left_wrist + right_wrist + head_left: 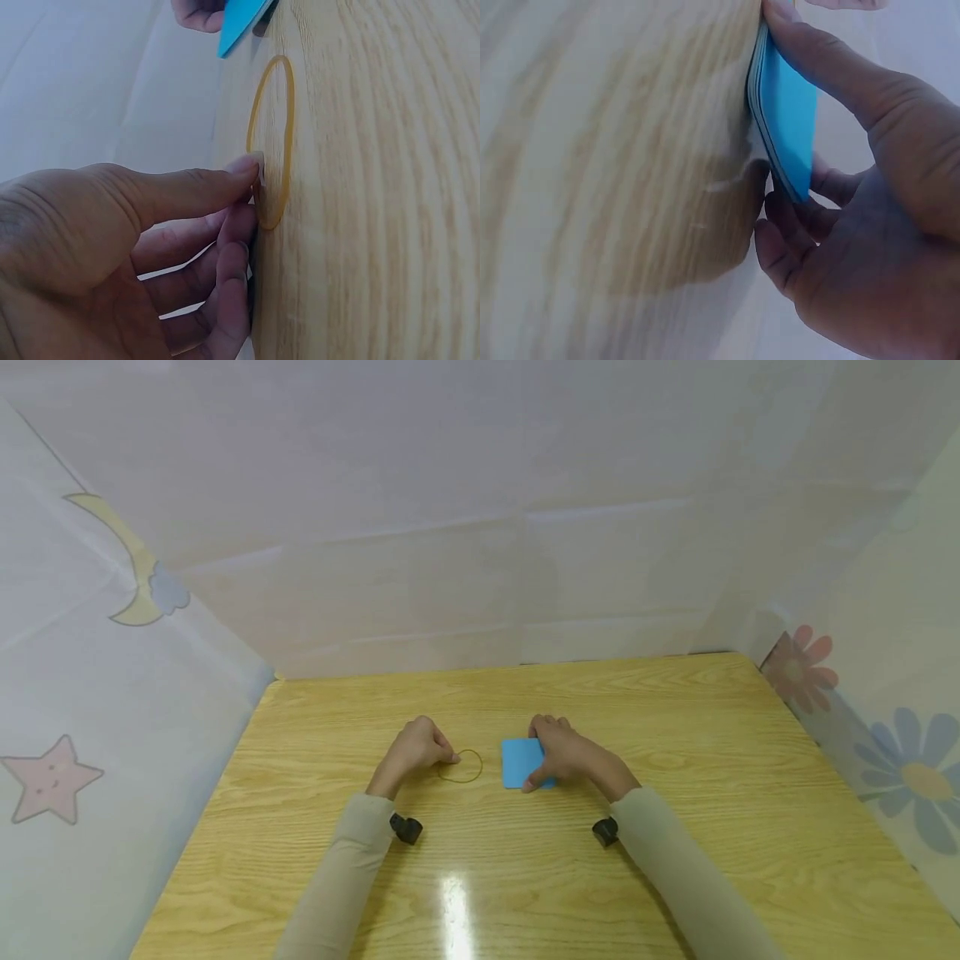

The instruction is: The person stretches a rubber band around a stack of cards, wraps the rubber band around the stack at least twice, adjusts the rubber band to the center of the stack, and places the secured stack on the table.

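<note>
On the left, my left hand (417,747) pinches the near edge of a yellow rubber band (290,112) between thumb and fingertips. The band lies as an open loop, low over the wooden table. My right hand (564,752) holds a small square stack of blue cards (517,760), thumb on the near edge and fingers round the far right corner. Several thin layers show along the edge of the stack (759,97) in the right wrist view, where it sits tilted close to the table top. A short gap separates the band from the stack.
The wooden table (480,852) reaches back to a pale cloth wall (465,585). Cloth sides with a star (51,779), a moon and flowers (926,779) flank it. A black wrist camera (406,828) sits at each cuff.
</note>
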### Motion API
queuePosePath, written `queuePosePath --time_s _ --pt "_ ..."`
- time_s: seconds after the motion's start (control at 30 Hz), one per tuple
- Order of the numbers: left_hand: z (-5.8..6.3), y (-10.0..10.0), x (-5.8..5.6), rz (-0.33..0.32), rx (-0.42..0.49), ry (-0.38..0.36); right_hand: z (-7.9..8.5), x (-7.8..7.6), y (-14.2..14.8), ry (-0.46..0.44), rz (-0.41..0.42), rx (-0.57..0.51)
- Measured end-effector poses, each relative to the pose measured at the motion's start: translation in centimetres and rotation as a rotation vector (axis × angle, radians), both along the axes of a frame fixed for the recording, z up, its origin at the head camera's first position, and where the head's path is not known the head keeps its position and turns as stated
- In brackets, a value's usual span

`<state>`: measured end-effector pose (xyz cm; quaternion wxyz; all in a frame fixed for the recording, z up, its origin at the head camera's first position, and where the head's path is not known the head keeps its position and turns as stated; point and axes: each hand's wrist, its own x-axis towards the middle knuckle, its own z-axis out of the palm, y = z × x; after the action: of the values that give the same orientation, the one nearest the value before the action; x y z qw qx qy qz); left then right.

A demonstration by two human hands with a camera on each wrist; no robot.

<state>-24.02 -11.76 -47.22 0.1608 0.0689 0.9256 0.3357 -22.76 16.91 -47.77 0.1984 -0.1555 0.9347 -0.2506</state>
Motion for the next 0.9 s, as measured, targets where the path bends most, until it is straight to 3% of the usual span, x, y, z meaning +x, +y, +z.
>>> queuePosePath --time_s 0.17,0.6,0.77,0.9 --pt "0.0 0.0 0.0 0.002 -0.012 0.003 -0.1 0.4 0.1 -0.031 -0.01 -0.078" --pt "-0.1 -0.1 0.3 -0.045 0.016 0.032 -0.3 1.2 0.7 0.028 0.012 -0.163" --pt "-0.1 0.0 0.3 -0.026 0.01 0.021 -0.5 1.2 0.9 0.017 -0.003 -0.181" --pt "-0.2 0.0 0.4 -0.01 0.003 0.022 -1.0 1.3 1.4 0.056 0.03 -0.211"
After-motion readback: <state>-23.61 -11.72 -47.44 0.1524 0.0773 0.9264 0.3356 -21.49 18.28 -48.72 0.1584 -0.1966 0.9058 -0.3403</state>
